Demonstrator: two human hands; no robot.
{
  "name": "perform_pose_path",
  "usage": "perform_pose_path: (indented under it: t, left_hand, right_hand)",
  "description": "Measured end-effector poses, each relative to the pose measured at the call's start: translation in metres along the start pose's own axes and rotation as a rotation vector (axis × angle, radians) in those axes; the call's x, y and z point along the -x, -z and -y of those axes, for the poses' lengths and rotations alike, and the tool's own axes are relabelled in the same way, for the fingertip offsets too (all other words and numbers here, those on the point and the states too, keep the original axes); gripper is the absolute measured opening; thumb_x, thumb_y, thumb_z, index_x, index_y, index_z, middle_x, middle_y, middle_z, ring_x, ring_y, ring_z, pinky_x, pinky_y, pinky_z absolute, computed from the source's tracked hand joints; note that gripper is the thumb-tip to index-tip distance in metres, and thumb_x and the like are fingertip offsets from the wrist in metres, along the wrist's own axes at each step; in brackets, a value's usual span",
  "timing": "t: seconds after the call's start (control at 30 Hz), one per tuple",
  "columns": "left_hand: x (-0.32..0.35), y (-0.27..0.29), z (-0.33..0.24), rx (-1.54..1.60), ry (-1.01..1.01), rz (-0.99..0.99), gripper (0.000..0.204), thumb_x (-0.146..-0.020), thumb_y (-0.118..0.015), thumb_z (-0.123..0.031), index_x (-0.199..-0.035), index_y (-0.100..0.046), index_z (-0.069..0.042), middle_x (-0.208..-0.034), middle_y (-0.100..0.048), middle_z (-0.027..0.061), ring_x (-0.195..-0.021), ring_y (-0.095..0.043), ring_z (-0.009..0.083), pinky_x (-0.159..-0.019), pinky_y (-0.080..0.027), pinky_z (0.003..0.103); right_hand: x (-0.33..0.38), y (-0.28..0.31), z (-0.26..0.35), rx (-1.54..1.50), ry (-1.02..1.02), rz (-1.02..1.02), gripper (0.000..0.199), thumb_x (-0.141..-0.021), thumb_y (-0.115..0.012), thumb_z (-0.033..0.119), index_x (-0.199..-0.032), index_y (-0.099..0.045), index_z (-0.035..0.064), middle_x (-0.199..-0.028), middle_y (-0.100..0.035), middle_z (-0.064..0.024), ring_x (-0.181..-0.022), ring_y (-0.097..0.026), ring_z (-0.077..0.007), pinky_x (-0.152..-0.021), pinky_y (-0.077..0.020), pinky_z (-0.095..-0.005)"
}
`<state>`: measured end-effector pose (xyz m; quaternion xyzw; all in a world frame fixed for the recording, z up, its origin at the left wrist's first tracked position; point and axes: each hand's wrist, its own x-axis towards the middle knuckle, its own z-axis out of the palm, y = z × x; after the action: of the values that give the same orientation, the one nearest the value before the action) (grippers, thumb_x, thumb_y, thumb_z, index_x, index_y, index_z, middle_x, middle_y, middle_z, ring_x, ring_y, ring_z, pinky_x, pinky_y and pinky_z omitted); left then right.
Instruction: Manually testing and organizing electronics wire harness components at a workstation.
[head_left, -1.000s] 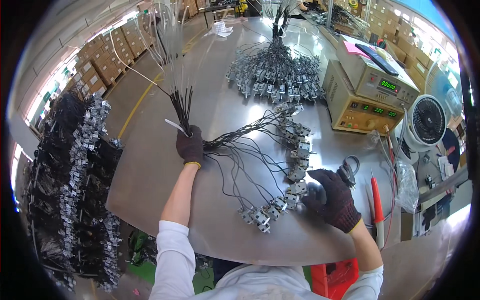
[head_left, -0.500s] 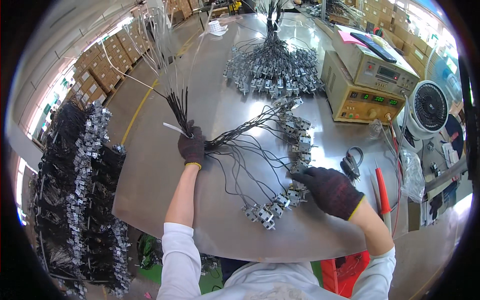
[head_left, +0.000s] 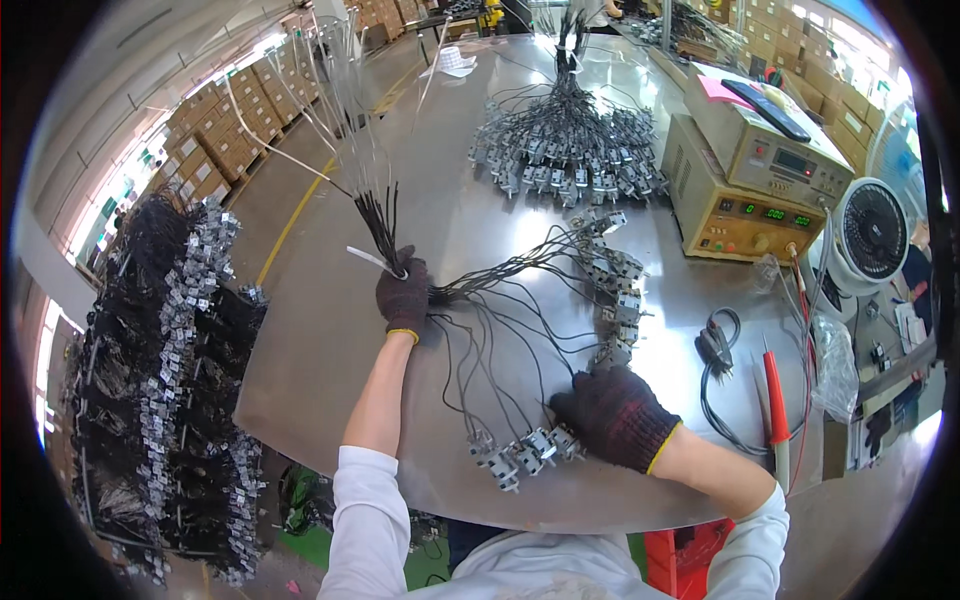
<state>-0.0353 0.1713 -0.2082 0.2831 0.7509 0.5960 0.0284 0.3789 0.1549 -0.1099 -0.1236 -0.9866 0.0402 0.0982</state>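
Since the earlier frame, the right hand (head_left: pixel 615 418) has moved toward the near edge of the table (head_left: pixel 320 390), bent over the motors (head_left: pixel 540 445); its grip is hidden. Left fingers (head_left: pixel 403 300) clench black cables (head_left: pixel 475 283), fanning across the table to boxy, silver-grey motors in an arc. One red bin (head_left: pixel 660 565) holds something dark, unclear.

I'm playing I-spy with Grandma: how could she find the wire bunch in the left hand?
Over the metal table, find the dark-gloved left hand. It grips the black wire bundle. Unlike the heaped bundle farther back, this one's boxy metal parts spread in a curved row.
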Motion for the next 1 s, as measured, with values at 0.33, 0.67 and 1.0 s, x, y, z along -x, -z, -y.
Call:
perform_pose_path:
  t: [0.33, 0.67, 1.0]
  left_hand:
    - [0.004, 0.002, 0.002, -0.016, -0.063, -0.038, 0.030, -0.097, -0.068, -0.028, -0.121, -0.079, -0.014, -0.097, -0.077, 0.0094, -0.088, -0.073, 0.0236, -0.079, -0.058, 0.038]
    - [0.017, 0.019, -0.033, -0.022, 0.033, 0.039, 0.034, -0.094, -0.064, -0.035, -0.117, -0.080, -0.015, -0.098, -0.079, 0.0170, -0.093, -0.077, 0.0376, -0.085, -0.060, 0.047]
    - [0.019, 0.016, -0.039, -0.167, -0.090, 0.032, 0.034, -0.095, -0.067, -0.032, -0.122, -0.077, -0.013, -0.096, -0.080, 0.0153, -0.090, -0.078, 0.0342, -0.084, -0.059, 0.046]
  right_hand:
    - [-0.018, 0.024, 0.054, -0.116, -0.149, 0.384, 0.038, -0.098, -0.063, 0.049, -0.101, -0.072, 0.0127, -0.079, -0.075, -0.0149, -0.075, -0.075, -0.0378, -0.068, -0.0566, -0.0537]
    - [-0.010, 0.047, 0.050, -0.242, -0.072, 0.331, 0.020, -0.096, -0.066, 0.027, -0.107, -0.070, 0.0106, -0.089, -0.073, -0.0184, -0.088, -0.074, -0.0393, -0.072, -0.0583, -0.0506]
    - [0.029, 0.006, 0.031, -0.930, -0.084, -0.075, 0.030, -0.111, -0.052, 0.017, -0.137, -0.059, 0.0045, -0.116, -0.071, -0.0157, -0.101, -0.069, -0.0266, -0.092, -0.0546, -0.0394]
